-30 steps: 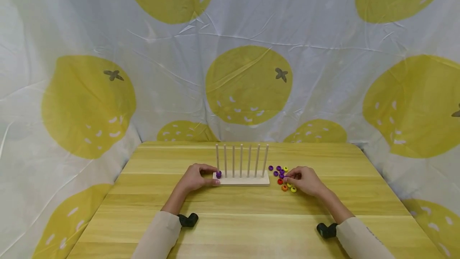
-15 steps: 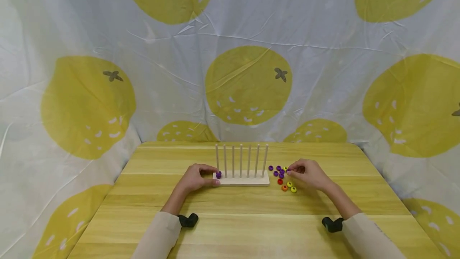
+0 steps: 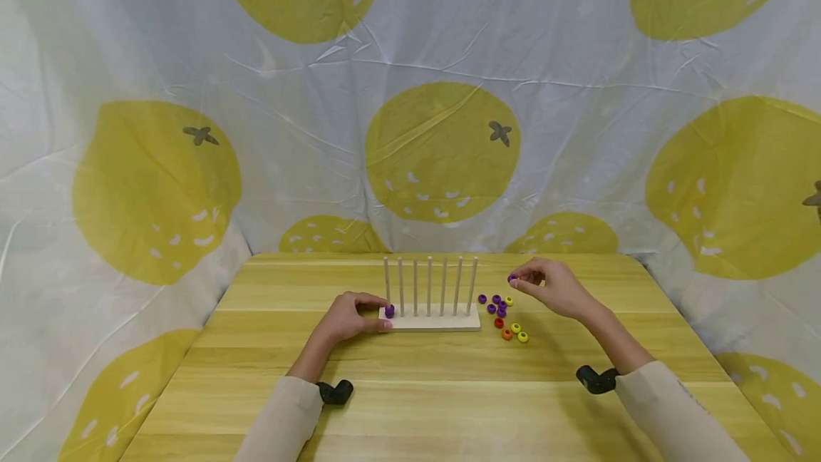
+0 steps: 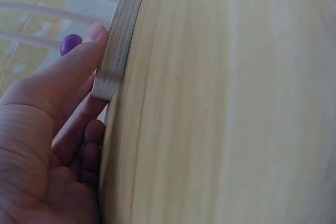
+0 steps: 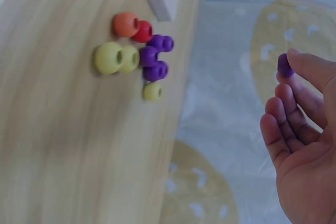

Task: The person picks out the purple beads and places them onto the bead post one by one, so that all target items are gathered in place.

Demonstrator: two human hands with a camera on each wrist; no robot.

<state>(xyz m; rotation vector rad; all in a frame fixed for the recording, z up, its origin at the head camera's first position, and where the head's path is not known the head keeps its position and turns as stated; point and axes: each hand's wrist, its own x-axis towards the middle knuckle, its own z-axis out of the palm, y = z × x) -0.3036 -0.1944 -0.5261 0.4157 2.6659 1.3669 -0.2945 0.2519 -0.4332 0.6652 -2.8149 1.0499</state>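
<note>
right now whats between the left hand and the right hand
In the head view: the peg rack, then the loose beads on the table, nearer the right hand.

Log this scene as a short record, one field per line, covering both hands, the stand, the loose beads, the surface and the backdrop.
Left grip: holding the left end of the wooden stand
Right grip: pinching a purple bead, raised off the table
Pegs: seven, upright; purple at the foot of the leftmost, count unclear; other six bare
Loose beads: right of the stand; five purple, three yellow, one red, one orange
Surface: table, wood-grain top
Backdrop: pale cloth, lemon print
</note>
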